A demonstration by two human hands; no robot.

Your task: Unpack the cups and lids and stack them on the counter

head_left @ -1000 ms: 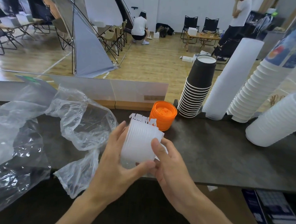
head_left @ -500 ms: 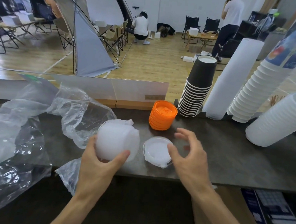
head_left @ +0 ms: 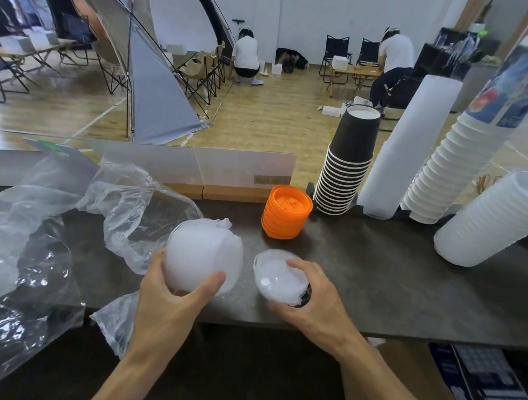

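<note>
My left hand (head_left: 174, 299) grips a stack of translucent white lids (head_left: 202, 255), held on its side just above the dark counter (head_left: 391, 280). To its right, my right hand (head_left: 315, 300) holds a single clear lid (head_left: 276, 275) by its rim, tilted up off the counter near the front edge. A short stack of orange lids (head_left: 287, 212) stands upright behind them. At the back right stand a stack of black cups (head_left: 346, 171), a tall white sleeve of cups (head_left: 407, 147) and a stack of white cups (head_left: 455, 166).
Crumpled clear plastic bags (head_left: 51, 222) cover the counter's left part. A stack of white cups (head_left: 498, 222) lies on its side at the far right. A low white panel (head_left: 227, 169) runs along the counter's back edge. People and folding chairs are in the room beyond.
The lid stack was held in both hands; the left hand now holds it alone. One clear lid lay flat on the counter, and my right hand has closed on it and tilted it up.
</note>
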